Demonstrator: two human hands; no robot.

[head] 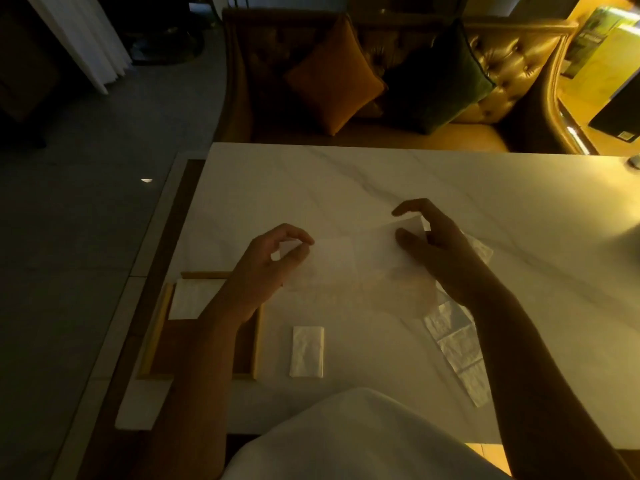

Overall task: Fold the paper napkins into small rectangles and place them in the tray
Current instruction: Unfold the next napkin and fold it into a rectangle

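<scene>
No text, label, brand or number can be read anywhere in the frame. At the far right edge, a dark board (620,123) bears a small pale square mark that may be a code, but it is too small and blurred to make out. The green and yellow printed sheets (602,39) in the upper right corner show only colour patches, no legible lettering.
</scene>
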